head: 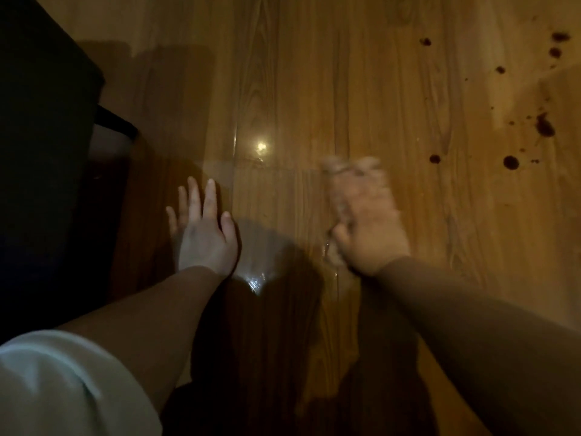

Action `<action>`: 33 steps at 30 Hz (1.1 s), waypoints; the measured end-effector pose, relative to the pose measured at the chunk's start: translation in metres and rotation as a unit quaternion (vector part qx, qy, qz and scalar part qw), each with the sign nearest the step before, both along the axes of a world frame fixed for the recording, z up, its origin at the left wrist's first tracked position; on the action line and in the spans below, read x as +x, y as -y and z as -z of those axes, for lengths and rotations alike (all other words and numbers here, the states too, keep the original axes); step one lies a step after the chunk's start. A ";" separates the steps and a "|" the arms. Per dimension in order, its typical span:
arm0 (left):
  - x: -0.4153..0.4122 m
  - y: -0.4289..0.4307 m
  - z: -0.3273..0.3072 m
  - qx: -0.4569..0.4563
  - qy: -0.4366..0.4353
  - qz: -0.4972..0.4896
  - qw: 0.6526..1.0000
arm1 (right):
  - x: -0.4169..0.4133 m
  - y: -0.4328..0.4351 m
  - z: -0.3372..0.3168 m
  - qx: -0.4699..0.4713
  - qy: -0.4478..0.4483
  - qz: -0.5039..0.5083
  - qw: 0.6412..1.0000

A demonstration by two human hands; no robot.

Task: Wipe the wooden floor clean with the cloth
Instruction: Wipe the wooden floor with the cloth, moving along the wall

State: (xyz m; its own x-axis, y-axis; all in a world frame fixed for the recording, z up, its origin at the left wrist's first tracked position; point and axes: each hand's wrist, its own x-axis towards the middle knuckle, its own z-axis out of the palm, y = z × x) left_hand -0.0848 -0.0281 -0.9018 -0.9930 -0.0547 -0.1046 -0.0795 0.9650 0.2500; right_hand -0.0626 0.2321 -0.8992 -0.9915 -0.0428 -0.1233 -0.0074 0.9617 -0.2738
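The wooden floor [283,89] fills the view, glossy and wet in the middle. My left hand [204,228] lies flat on the boards, fingers straight and spread. My right hand [367,231] is blurred by motion and presses down on a pale cloth [342,171] that pokes out beyond its fingers and at its left side. Whether the fingers curl into the cloth cannot be told from the blur. Dark brown stains [511,162] dot the floor to the upper right of the right hand, apart from the cloth.
A large dark object [44,136] with a black strap stands along the left edge, close to my left hand. A wet shiny patch [254,281] lies between my wrists. More dark spots [558,42] sit near the top right corner.
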 end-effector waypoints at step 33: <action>-0.006 0.003 0.000 0.021 0.006 -0.040 0.999 | -0.244 0.190 -0.008 0.021 0.052 -0.394 0.917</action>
State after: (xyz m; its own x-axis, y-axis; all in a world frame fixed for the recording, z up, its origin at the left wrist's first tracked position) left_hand -0.0908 -0.0306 -0.9018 -0.9844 -0.1293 -0.1195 -0.1591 0.9439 0.2894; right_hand -0.3066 0.0419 -0.8916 -0.6376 -0.7343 -0.2331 -0.6810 0.6786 -0.2751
